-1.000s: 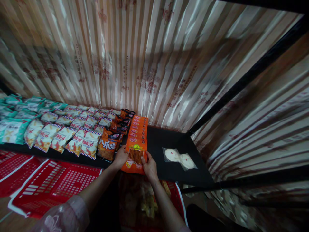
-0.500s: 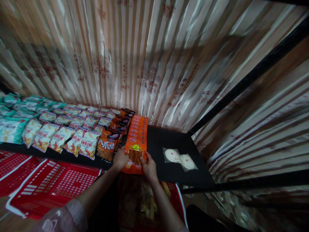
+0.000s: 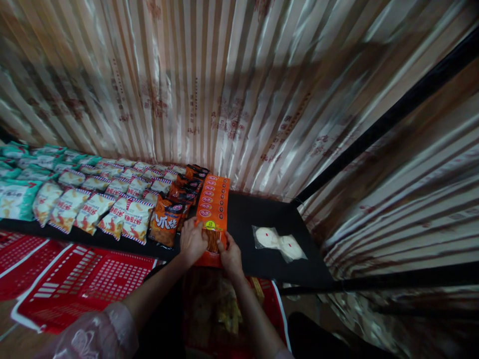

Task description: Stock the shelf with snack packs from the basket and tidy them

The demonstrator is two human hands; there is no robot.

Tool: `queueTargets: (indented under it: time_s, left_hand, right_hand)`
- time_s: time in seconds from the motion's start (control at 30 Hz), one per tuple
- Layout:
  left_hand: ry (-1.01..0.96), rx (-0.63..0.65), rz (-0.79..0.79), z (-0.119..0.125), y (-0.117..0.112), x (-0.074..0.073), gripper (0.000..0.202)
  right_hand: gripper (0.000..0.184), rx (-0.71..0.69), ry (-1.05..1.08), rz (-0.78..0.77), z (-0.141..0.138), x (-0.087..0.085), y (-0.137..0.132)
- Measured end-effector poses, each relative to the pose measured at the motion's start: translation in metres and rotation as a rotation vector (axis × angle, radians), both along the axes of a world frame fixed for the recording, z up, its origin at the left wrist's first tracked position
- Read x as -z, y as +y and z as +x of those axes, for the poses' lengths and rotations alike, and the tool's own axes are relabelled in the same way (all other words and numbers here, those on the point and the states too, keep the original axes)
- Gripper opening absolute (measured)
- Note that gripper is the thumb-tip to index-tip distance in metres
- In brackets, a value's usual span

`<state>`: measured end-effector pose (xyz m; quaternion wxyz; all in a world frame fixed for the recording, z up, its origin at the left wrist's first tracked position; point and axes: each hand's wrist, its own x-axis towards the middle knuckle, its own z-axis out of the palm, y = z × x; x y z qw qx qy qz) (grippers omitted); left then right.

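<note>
A row of overlapping orange snack packets [image 3: 213,197] runs front to back on a black shelf. The front packet [image 3: 214,242] has a yellow label and a window with brown strips behind it. On its left edge lies my left hand [image 3: 193,243], fingers bent over the side and top of it. My right hand [image 3: 230,254] grips the right edge between thumb and fingers. Just left of my left hand stand dark orange-and-black snack bags [image 3: 164,222]. Two round white items in clear wrappers [image 3: 279,242] rest on the shelf to the right.
White snack bags [image 3: 136,219] and green ones [image 3: 18,199] fill the shelf [image 3: 243,214] leftwards. Below it are a red basket [image 3: 90,284] and another red basket [image 3: 277,304] holding yellowish packs. Striped, printed sheeting [image 3: 179,75] hangs behind. A black post [image 3: 374,124] slants at the right.
My left hand has moved slightly up and right, further over the front orange packet. My right hand stays at its right edge. The view has shifted a little.
</note>
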<state>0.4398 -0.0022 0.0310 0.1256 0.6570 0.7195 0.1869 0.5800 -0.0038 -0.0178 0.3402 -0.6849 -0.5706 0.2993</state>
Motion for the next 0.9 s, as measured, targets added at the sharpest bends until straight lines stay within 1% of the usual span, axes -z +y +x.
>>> queueTargets:
  time_s: [0.07, 0.13, 0.3, 0.5, 0.6, 0.9]
  left_hand:
    - [-0.02, 0.108, 0.016, 0.006, 0.004, 0.0, 0.042]
    - [-0.039, 0.179, -0.004, 0.011, 0.01, 0.001, 0.043]
    - [-0.034, 0.263, -0.078, 0.019, 0.026, 0.009, 0.046]
    - [-0.007, 0.326, -0.099, 0.021, 0.039, 0.02, 0.052]
    - [-0.001, 0.342, -0.11, 0.021, 0.041, 0.022, 0.053]
    - [0.034, 0.37, -0.045, 0.021, 0.045, 0.028, 0.05]
  right_hand:
    - [0.057, -0.004, -0.005, -0.008, 0.0, 0.0, 0.0]
    - [0.056, -0.003, -0.015, -0.014, 0.0, -0.001, -0.001]
    - [0.052, -0.001, -0.027, 0.022, 0.001, -0.002, -0.001]
    - [0.052, 0.0, -0.01, -0.011, 0.001, 0.0, -0.001]
    - [0.052, -0.004, -0.009, -0.008, 0.001, 0.0, -0.001]
    - [0.049, 0.006, 0.005, 0.017, 0.002, 0.0, 0.001]
